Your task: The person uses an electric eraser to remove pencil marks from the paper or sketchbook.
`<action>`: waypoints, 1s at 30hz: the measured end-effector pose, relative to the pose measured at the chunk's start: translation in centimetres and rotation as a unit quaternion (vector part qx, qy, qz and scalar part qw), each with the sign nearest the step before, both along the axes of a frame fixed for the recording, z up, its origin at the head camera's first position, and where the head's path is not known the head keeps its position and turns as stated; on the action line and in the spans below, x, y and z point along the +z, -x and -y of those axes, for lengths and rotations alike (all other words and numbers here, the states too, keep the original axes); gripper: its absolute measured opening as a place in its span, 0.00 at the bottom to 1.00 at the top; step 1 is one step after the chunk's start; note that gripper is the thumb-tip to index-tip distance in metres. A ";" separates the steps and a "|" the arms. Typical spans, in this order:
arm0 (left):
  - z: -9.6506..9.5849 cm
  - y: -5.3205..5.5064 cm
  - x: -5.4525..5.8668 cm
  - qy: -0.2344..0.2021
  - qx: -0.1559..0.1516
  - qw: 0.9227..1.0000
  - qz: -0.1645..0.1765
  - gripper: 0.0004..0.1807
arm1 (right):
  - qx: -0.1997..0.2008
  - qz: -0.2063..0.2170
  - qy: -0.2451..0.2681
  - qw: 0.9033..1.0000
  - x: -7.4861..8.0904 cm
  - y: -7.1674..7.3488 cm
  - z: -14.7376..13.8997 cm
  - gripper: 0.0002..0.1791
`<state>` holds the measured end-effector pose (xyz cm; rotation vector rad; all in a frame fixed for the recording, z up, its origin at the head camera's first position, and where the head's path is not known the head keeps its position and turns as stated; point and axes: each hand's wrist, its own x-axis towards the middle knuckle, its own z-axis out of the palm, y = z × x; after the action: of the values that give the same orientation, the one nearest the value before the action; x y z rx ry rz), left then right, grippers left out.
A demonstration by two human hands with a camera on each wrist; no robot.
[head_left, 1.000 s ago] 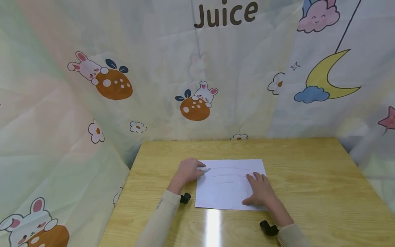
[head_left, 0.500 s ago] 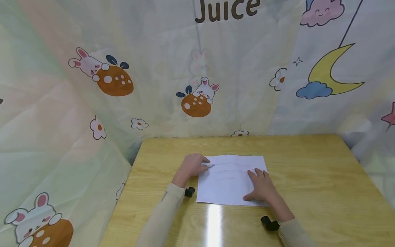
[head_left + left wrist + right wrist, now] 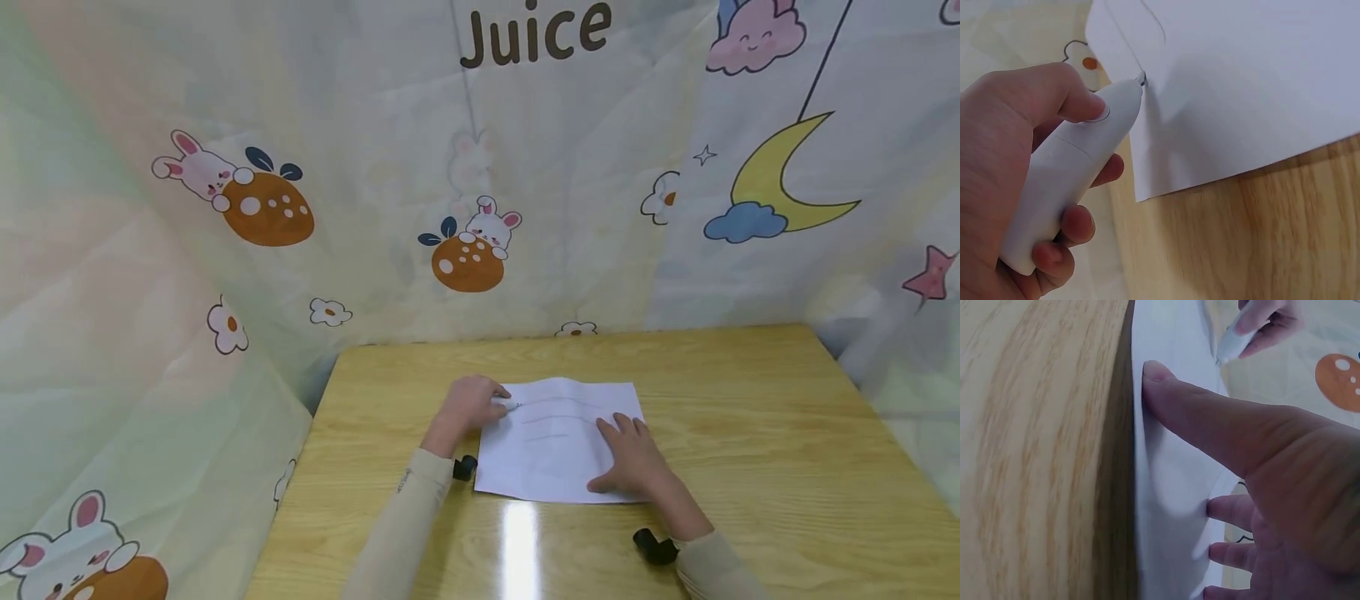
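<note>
Paper sheet (image 3: 555, 467): Lying on the wooden table (image 3: 750, 433) between its left and right edges, a little nearer the left and short of the far edge; the white page is bowing upward along its own far side.

Drawn lines (image 3: 558, 417): Three faint strokes are crossing the page, the farthest leading to the tool's tip.

Push-button tool (image 3: 1066, 162): White and pen-like, pointing in from the page's left edge; whether its tip is biting into the paper, the views are not showing.

Left hand (image 3: 471, 403): Grasping the tool, fingers curling around its body and one digit resting on the button (image 3: 1104, 116), presumably for close control.

Right hand (image 3: 632, 460): Spreading over the page's right side, fingers splayed and clasping nothing, thumb reaching toward the near edge, likely steadying the paper against the tool.
</note>
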<state>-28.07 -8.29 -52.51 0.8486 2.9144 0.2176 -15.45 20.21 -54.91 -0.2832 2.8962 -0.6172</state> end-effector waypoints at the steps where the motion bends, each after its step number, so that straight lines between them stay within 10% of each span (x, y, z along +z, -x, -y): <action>1: 0.1 0.0 0.0 0.000 0.006 1.000 0.001 0.14 | -0.001 0.001 -0.001 1.000 0.0 0.0 0.1 0.59; 30: 0.5 -0.6 0.0 -0.005 0.033 0.999 -0.002 0.13 | -0.005 0.045 -0.022 0.999 0.5 0.7 0.8 0.60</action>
<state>-27.44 -8.77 -52.51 0.7551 2.9494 0.2364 -16.19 19.45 -54.38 -0.2299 2.8221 -0.5529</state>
